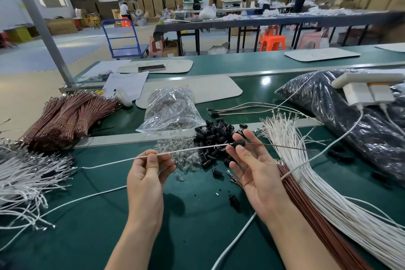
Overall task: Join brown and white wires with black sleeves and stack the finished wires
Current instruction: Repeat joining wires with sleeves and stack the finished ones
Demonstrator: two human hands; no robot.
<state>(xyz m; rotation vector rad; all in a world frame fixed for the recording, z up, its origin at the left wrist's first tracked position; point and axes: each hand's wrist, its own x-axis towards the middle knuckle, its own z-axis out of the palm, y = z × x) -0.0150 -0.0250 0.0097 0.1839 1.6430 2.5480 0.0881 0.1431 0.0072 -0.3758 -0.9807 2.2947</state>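
1. My left hand [149,173] pinches the white wire [192,149] between thumb and forefinger, left of the pile of black sleeves [214,136]. Its other fingers are curled loosely underneath.
2. My right hand [252,160] pinches one black sleeve [238,144] with the thumb tip and a fingertip, just in front of the pile. The palm is turned up and the other fingers are stretched out.
3. The white wire enters the sleeve's left end. The brown wire [280,147] leaves its right end, pointing away to the right of the pile.
4. A few finished wires [236,110] lie just behind the pile.
5. Loose white wires [306,160] fan out to the right of the pile, and bundled brown wires [65,116] sit well to its left.
6. A clear bag of small bulbs [171,109] lies behind and left of the pile, and loose bulbs [186,155] touch its left edge.
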